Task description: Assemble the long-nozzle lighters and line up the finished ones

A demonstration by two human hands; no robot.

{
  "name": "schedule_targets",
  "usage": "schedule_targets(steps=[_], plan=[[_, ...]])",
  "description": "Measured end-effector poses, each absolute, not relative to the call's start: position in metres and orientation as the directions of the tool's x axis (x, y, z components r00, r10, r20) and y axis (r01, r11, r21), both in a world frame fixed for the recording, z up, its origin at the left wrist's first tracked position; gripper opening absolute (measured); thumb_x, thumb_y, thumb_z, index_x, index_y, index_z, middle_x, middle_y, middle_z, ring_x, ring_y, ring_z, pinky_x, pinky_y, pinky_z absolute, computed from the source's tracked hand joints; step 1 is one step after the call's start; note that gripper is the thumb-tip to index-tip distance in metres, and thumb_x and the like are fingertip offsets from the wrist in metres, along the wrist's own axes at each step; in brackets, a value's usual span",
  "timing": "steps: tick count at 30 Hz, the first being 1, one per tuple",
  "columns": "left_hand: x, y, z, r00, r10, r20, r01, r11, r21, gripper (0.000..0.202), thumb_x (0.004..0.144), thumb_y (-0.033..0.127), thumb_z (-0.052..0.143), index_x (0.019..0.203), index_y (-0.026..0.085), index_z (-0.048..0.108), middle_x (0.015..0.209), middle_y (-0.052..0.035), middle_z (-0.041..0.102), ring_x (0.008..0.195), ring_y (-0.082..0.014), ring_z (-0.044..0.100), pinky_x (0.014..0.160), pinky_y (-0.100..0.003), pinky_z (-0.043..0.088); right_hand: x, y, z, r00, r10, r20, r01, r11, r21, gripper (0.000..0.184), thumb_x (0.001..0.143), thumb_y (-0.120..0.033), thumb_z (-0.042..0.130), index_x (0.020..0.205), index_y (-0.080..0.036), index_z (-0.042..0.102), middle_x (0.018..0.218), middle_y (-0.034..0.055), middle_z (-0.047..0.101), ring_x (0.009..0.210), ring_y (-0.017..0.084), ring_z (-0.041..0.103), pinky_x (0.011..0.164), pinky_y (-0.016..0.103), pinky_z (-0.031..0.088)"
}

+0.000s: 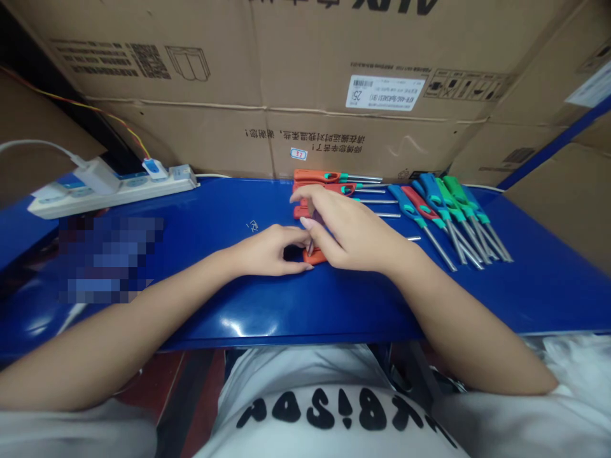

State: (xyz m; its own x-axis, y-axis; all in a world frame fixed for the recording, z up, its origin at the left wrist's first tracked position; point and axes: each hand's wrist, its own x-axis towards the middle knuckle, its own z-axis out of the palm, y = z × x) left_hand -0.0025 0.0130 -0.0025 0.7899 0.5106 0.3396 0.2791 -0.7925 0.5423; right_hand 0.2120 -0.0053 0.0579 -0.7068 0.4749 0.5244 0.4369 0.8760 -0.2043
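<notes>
My left hand (267, 250) is curled around the handle end of an orange gas lighter (314, 256) lying on the blue table, thumb on the near side and fingers on the far side. My right hand (356, 230) arches over the same lighter and covers most of it. Its fingertips are closed near the handle, where a thin, dark sliver shows; I cannot make out what it is. Beyond my right hand lie more orange-red lighters (315, 177) in a row, metal tubes pointing right, partly hidden. Several tiny metal pieces (252, 226) rest beyond my left hand.
To the right, several blue, red and green lighters (443, 207) lie in an overlapping group. A white power strip (114, 194) with plugs sits at the back left, near a blurred patch (109, 254). A large cardboard box (214, 121) walls off the table's far side.
</notes>
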Motion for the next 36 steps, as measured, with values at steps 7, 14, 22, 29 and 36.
schedule_targets(steps=[7,14,22,29,36], plan=[[-0.002,0.015,-0.006,0.787,0.518,0.335,0.274,-0.780,0.562,0.025,0.088,0.031,0.074,0.109,0.018,0.071,0.104,-0.0066,0.077,0.096,-0.0227,0.073,0.087,-0.033,0.058,0.208,-0.004,0.058,-0.684,0.514,0.518,0.488,0.850,-0.199,0.023,0.104,-0.035,0.046,0.111,-0.016,0.057,0.105,0.0120,0.071,0.096,0.025,0.068,0.084,0.037,0.052],[-0.002,0.014,-0.003,0.793,0.511,0.331,0.285,-0.792,0.540,0.019,0.089,0.032,0.072,0.100,0.017,0.071,0.099,-0.0073,0.077,0.091,-0.0221,0.074,0.081,-0.031,0.058,0.211,-0.005,0.056,-0.711,0.432,0.554,0.413,0.895,-0.169,0.030,0.100,-0.025,0.047,0.126,-0.013,0.055,0.119,0.0153,0.070,0.106,0.025,0.067,0.092,0.039,0.053],[-0.003,0.013,-0.004,0.791,0.533,0.302,0.309,-0.773,0.554,0.024,0.090,0.031,0.072,0.110,0.018,0.070,0.108,-0.0066,0.077,0.099,-0.0225,0.073,0.089,-0.032,0.058,0.209,-0.005,0.059,-0.715,0.484,0.504,0.524,0.849,-0.072,0.032,0.105,-0.036,0.043,0.113,-0.013,0.063,0.105,0.0151,0.073,0.099,0.028,0.066,0.085,0.039,0.050],[-0.003,0.013,-0.003,0.790,0.524,0.318,0.306,-0.787,0.536,0.022,0.089,0.032,0.072,0.106,0.017,0.070,0.101,-0.0061,0.077,0.091,-0.0205,0.073,0.081,-0.029,0.058,0.209,-0.008,0.062,-0.731,0.489,0.477,0.503,0.858,-0.109,0.027,0.099,-0.024,0.043,0.119,-0.014,0.057,0.116,0.0164,0.070,0.105,0.030,0.064,0.091,0.044,0.050],[-0.002,0.012,0.001,0.797,0.520,0.308,0.302,-0.784,0.543,0.017,0.090,0.030,0.072,0.100,0.018,0.069,0.098,-0.0045,0.076,0.090,-0.0187,0.073,0.084,-0.029,0.056,0.218,-0.004,0.069,-0.663,0.578,0.476,0.444,0.816,-0.372,0.019,0.093,-0.019,0.054,0.112,-0.020,0.057,0.100,0.0055,0.070,0.084,0.018,0.064,0.076,0.032,0.050]])
